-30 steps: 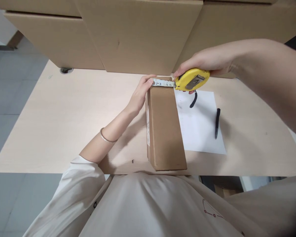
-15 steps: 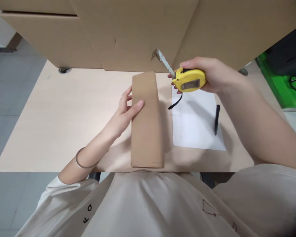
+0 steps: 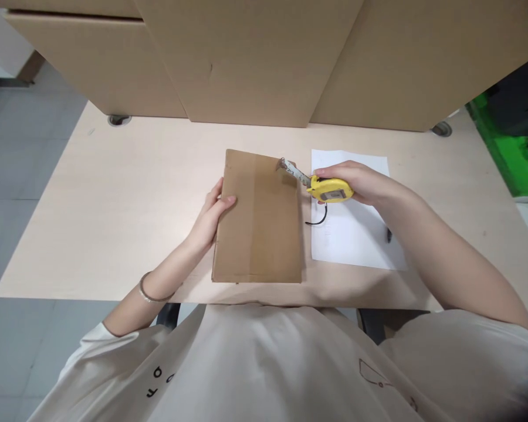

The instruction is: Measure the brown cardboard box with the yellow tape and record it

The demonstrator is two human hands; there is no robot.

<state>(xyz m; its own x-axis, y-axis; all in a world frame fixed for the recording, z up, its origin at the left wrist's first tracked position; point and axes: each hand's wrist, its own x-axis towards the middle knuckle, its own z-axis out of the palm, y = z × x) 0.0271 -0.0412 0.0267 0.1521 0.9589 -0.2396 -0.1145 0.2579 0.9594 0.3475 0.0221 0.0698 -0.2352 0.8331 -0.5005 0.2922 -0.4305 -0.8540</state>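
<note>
A brown cardboard box (image 3: 259, 217) lies flat on the light wooden table (image 3: 127, 199), its wide face up. My left hand (image 3: 211, 217) grips the box's left edge, thumb on top. My right hand (image 3: 356, 181) holds a yellow tape measure (image 3: 330, 190) just right of the box. A short length of tape (image 3: 293, 170) sticks out over the box's upper right corner. A black wrist strap (image 3: 319, 220) hangs from the tape measure.
A white sheet of paper (image 3: 356, 234) lies right of the box, with a black pen (image 3: 388, 235) partly hidden by my right forearm. Large cardboard boxes (image 3: 246, 58) stand along the table's far edge. A green object (image 3: 506, 146) sits at the far right.
The box went from standing on its narrow side to lying with its wide face up. My left hand let go of the tape end and took the box's left edge. The tape measure came down beside the box.
</note>
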